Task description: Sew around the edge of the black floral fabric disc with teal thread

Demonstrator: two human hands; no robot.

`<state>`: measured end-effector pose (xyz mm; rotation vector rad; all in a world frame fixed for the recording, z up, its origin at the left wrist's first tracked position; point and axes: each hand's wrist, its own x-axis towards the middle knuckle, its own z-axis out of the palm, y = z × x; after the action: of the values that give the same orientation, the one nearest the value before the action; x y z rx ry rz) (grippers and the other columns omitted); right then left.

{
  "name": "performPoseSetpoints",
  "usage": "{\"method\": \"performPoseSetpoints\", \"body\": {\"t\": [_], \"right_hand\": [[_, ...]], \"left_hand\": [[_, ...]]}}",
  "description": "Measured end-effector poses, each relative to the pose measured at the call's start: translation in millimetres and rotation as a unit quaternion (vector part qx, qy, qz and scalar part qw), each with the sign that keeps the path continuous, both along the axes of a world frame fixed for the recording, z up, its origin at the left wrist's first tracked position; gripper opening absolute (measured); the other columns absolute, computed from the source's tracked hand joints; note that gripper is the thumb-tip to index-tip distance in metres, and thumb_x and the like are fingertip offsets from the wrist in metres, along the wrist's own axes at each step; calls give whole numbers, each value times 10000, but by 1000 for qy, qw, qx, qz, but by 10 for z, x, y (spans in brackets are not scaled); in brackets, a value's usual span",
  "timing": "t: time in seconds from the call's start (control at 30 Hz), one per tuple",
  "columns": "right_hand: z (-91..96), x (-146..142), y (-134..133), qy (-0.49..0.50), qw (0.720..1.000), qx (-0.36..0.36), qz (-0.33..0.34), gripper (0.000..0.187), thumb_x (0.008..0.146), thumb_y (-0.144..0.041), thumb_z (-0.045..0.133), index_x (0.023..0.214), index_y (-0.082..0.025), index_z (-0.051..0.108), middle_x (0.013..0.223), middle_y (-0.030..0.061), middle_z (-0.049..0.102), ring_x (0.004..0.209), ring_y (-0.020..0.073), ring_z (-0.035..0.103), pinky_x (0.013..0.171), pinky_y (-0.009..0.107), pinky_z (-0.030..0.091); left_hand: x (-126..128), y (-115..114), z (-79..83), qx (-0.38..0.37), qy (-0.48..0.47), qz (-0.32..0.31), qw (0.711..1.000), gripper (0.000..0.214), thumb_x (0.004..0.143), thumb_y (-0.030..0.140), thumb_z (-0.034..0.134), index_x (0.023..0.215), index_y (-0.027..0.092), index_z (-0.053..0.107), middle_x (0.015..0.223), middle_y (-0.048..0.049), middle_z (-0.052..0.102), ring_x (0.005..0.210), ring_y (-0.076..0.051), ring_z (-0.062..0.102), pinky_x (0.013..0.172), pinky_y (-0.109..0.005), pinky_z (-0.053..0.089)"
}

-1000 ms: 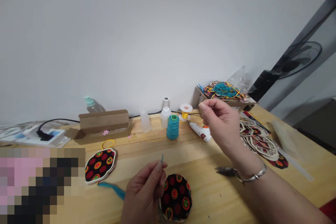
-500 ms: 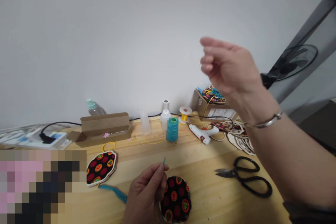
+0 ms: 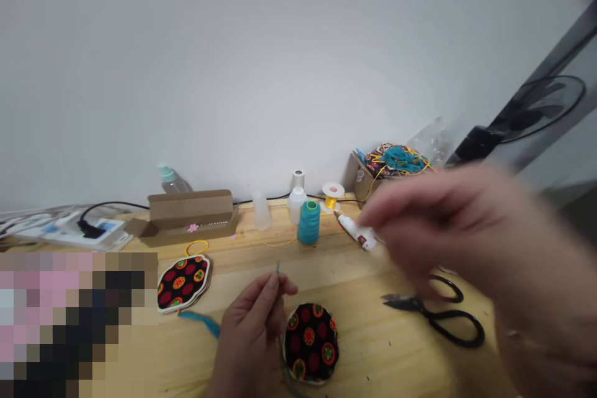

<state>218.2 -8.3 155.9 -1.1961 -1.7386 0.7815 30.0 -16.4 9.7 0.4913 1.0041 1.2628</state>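
Note:
My left hand (image 3: 254, 329) is pinched shut on a short end of teal thread (image 3: 278, 268) that sticks up above the fingers. Just right of it, a round black fabric piece with red and green dots (image 3: 310, 344) lies on the wooden table (image 3: 364, 348). My right hand (image 3: 448, 230) hangs above the table at the right, smeared by motion; its fingers point left and seem drawn together, but what they hold does not show. Black scissors (image 3: 438, 312) lie below that hand.
A teal thread cone (image 3: 308, 222), white bottles, a yellow spool (image 3: 331, 194) and a glue gun (image 3: 357, 233) stand mid-table. A cardboard box (image 3: 189, 214) lies at the back left, another fabric piece (image 3: 183, 282) before it, a scrap box (image 3: 389, 165) at the back right.
My right hand rose high above the table, then came back down to the right, now blurred over the scissors. My left hand kept its pinch on the thread.

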Motion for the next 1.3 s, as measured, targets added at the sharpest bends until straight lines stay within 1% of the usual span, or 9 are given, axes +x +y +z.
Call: {"method": "performPoseSetpoints", "body": {"t": [0.07, 0.13, 0.3, 0.4, 0.6, 0.77, 0.9, 1.13, 1.3], "right_hand": [[-400, -220, -34, -15, 971, -184, 152, 168, 751, -94, 521, 760, -176, 667, 445, -53, 512, 331, 45, 449, 297, 134, 321], [-733, -375, 1, 13, 931, -279, 233, 262, 732, -51, 443, 807, -170, 664, 481, -55, 515, 370, 46, 472, 348, 140, 383], [-1104, -427, 209, 140, 896, -359, 222, 149, 725, -122, 468, 801, -145, 593, 453, -59, 533, 346, 64, 485, 355, 166, 403], [-1160, -354, 298, 192, 893, -363, 185, 103, 710, -152, 521, 798, -139, 573, 421, -61, 534, 326, 71, 479, 351, 176, 411], [-1231, -249, 368, 192, 906, -341, 164, 109, 733, -211, 559, 813, -137, 570, 414, -81, 484, 320, 51, 417, 338, 166, 338], [-1179, -161, 369, -1, 961, -213, 175, 162, 748, -234, 576, 863, -139, 640, 487, -70, 432, 430, 50, 393, 427, 189, 307], [-1132, -90, 371, -103, 976, -129, 141, 120, 741, -233, 595, 735, -143, 674, 545, -34, 476, 521, 70, 381, 465, 200, 276], [-1048, -4, 433, -19, 969, -230, 93, 183, 720, -308, 618, 698, -131, 661, 511, -37, 483, 461, 57, 365, 426, 196, 262], [-1031, -35, 451, 180, 929, -317, 57, 212, 657, -320, 660, 630, -129, 572, 408, -92, 360, 352, 27, 270, 354, 179, 179]], "left_hand": [[0, -5, -8, 4, -10, -30, 999, 181, 657, 278, 723, 753, 129, 685, 406, 81, 384, 379, -29, 256, 372, -144, 230], [14, -12, -12, 0, -35, -72, 997, 155, 680, 275, 702, 745, 139, 670, 414, 76, 399, 384, -35, 282, 400, -158, 266], [64, -29, -36, 31, -29, -168, 985, 199, 791, 302, 582, 685, 135, 602, 479, 19, 528, 357, -17, 244, 371, -163, 154], [74, -39, -59, 22, -6, -186, 982, 233, 831, 306, 531, 681, 132, 574, 500, 22, 507, 381, -18, 240, 383, -164, 139], [67, -36, -82, -6, -25, -127, 992, 192, 786, 282, 599, 658, 155, 533, 468, 86, 325, 413, -35, 215, 400, -161, 170], [72, -19, -52, -21, -28, -96, 995, 195, 736, 274, 651, 652, 149, 526, 464, 89, 333, 407, -30, 221, 386, -159, 153], [71, -6, -48, -22, -20, -67, 997, 192, 733, 257, 655, 648, 144, 526, 470, 84, 352, 415, -29, 240, 388, -150, 167], [67, 13, -98, -22, -29, -44, 998, 175, 734, 274, 663, 674, 149, 556, 499, 86, 339, 426, -31, 237, 389, -134, 189], [68, 16, -116, -25, 25, -46, 998, 167, 730, 312, 663, 690, 168, 588, 493, 75, 364, 442, -46, 291, 409, -137, 244]]}}
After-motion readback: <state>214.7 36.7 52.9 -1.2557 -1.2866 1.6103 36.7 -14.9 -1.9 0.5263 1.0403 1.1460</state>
